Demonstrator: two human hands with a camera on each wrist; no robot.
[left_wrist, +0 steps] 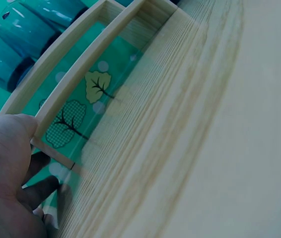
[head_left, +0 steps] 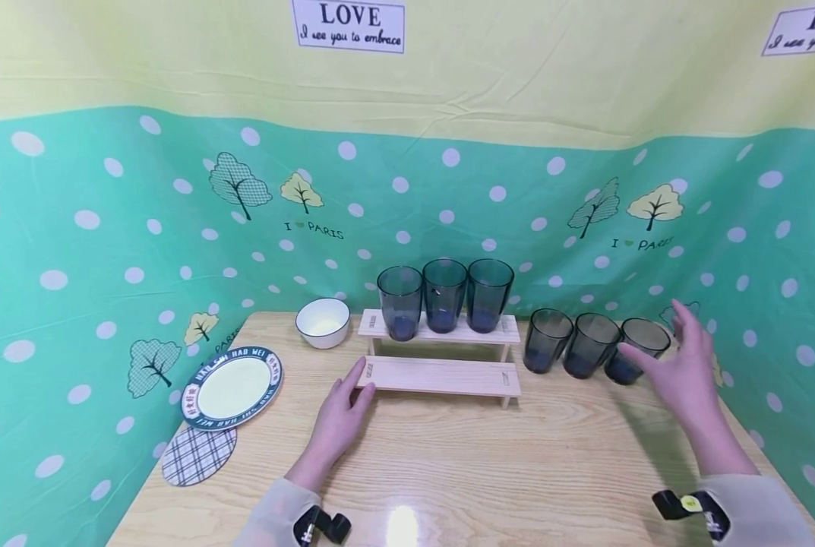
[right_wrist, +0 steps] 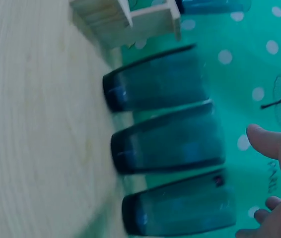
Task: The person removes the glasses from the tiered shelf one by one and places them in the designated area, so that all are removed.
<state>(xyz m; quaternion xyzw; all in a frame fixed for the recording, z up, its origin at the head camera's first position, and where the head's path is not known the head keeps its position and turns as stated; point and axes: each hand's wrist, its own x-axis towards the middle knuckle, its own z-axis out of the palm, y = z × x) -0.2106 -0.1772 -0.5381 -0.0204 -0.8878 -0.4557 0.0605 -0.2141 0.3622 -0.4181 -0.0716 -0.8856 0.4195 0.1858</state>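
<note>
Head view, lower centre: the left hand [head_left: 339, 418] reaches forward over the wooden bench [head_left: 448, 471], fingers nearly straight, their tips touching the left end of the lower step of a two-step wooden rack [head_left: 441, 374]. Left wrist view, lower left: this same hand [left_wrist: 6, 178] lies against the rack's pale frame [left_wrist: 81, 94], with nothing enclosed in its grip. Head view, right of centre: the right hand [head_left: 683, 372] is raised with fingers spread and relaxed, thumb pointing left, just beside the rightmost of three dark blue-grey tumblers [head_left: 636, 349] standing on the bench; whether it touches the glass cannot be told. Right wrist view: the three tumblers [right_wrist: 170, 163] stand side by side and look empty, with thumb and fingertips [right_wrist: 274, 144] at the right edge, apart from the glass and holding nothing. Head view, centre: three more tumblers [head_left: 444, 295] stand upright on the rack's upper step. Farther left, a white bowl [head_left: 322, 322] sits near the backdrop; a rimmed plate [head_left: 232, 387] and a checked coaster [head_left: 198, 454] lie at lower left.
</note>
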